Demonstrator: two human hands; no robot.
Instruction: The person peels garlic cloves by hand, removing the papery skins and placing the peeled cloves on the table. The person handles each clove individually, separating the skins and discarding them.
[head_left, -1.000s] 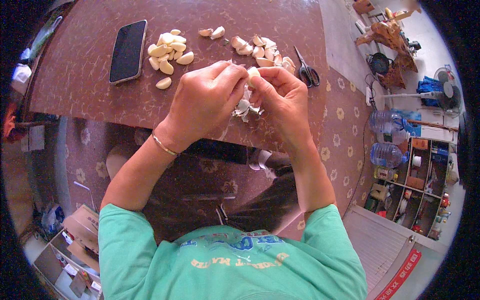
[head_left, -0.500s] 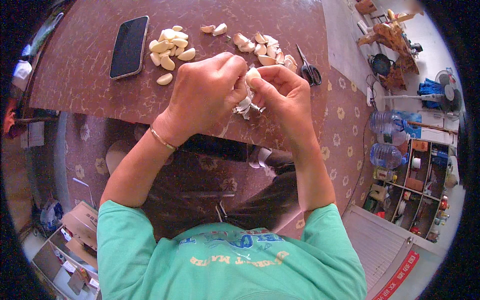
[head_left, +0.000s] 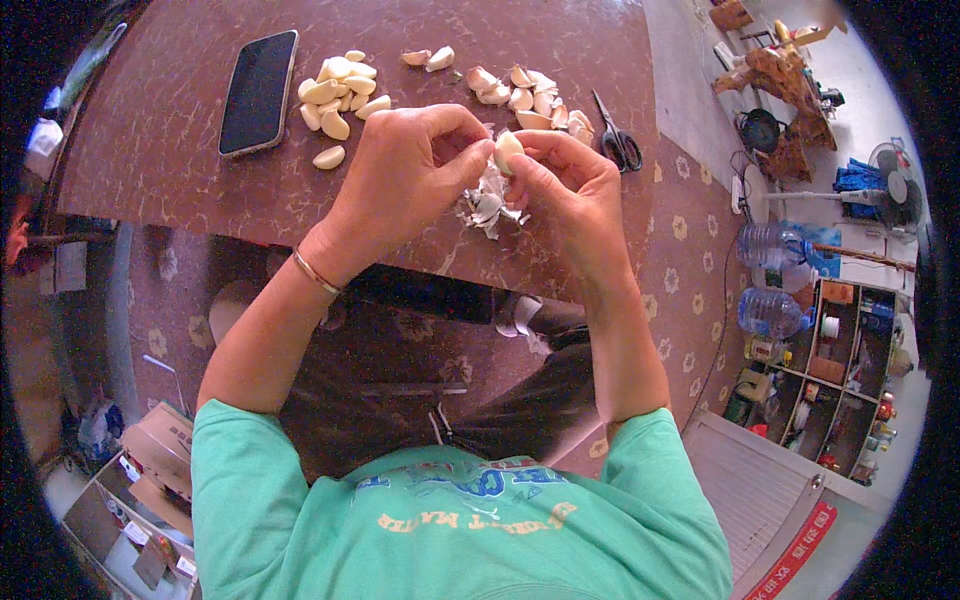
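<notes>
Hands: our left hand and right hand both pinch one garlic clove.
Risk: we judge the slick clove could squirt loose, landing beside the peel scraps just below it.

A pale, smooth garlic clove sits pinched between the fingertips of both hands, above the counter's near edge; white papery peels hang at its six o'clock.

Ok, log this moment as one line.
left hand: on clove | right hand: holds clove | skins: below hands | peeled pile, phone: left | scissors: right
</notes>
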